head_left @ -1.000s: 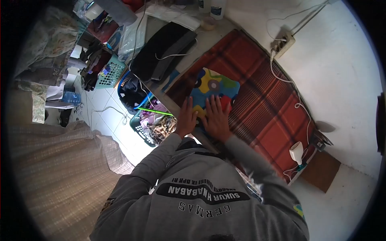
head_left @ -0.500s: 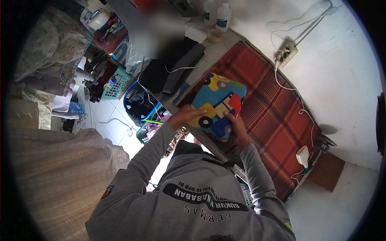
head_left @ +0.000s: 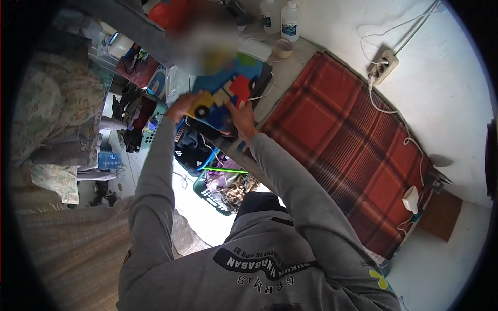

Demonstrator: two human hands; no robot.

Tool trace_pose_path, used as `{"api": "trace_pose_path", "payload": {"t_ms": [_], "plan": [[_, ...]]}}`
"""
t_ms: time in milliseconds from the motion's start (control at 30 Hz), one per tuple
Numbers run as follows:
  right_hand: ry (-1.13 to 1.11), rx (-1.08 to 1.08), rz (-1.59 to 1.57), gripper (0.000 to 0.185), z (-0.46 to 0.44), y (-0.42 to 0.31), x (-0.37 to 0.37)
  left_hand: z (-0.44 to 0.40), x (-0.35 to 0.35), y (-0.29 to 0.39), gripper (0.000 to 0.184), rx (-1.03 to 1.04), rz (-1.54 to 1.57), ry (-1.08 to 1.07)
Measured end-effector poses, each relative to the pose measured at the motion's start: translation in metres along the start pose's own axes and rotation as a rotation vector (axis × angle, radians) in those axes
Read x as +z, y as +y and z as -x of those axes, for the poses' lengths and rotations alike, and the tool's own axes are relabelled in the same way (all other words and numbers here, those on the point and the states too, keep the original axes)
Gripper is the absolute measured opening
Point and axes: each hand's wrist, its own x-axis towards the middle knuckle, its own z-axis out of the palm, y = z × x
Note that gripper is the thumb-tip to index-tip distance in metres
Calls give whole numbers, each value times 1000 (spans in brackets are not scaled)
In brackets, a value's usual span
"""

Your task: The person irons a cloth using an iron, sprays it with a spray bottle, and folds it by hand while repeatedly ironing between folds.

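Observation:
A folded cloth (head_left: 218, 96) with a colourful car print is held over the dark folded clothes at the far end of the table. My left hand (head_left: 184, 105) grips its left edge, and my right hand (head_left: 243, 118) grips its near right side with the thumb on top. Part of the dark pile (head_left: 263, 80) shows to the right of the cloth. A blurred patch hides the cloth's far left part.
A red plaid cloth (head_left: 342, 150) covers the table on the right. Bottles (head_left: 289, 22) and a tape roll (head_left: 282, 48) stand at the back. Baskets of clothes (head_left: 210, 194) are below left. A power strip (head_left: 384, 66) hangs on the wall, its cable running down.
Both hands have lifted the printed cloth off the red plaid cloth and carried it left and away, over the dark pile. The view has shifted too.

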Motion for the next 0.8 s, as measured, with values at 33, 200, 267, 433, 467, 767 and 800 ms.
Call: {"api": "trace_pose_path", "payload": {"t_ms": [33,200,267,433,467,767,800], "plan": [[92,185,211,77,-7,24,-1,-1,21,1,67,-121,66,84],[42,218,276,87,16,-1,6,-11,44,-29,70,-148,346,215],[53,216,361,88,3,20,15,-22,22,-40,64,-212,37,226],[-339,207,132,69,21,-14,-36,-44,22,95,59,257,-414,731],[-277,204,141,69,26,-13,-65,-55,36,116,58,341,-602,819],[1359,-253,83,46,206,-107,-575,-130,89,54,66,154,-465,630],[1575,-92,115,49,228,-126,-647,-110,91,80,71,30,-473,576]]}}
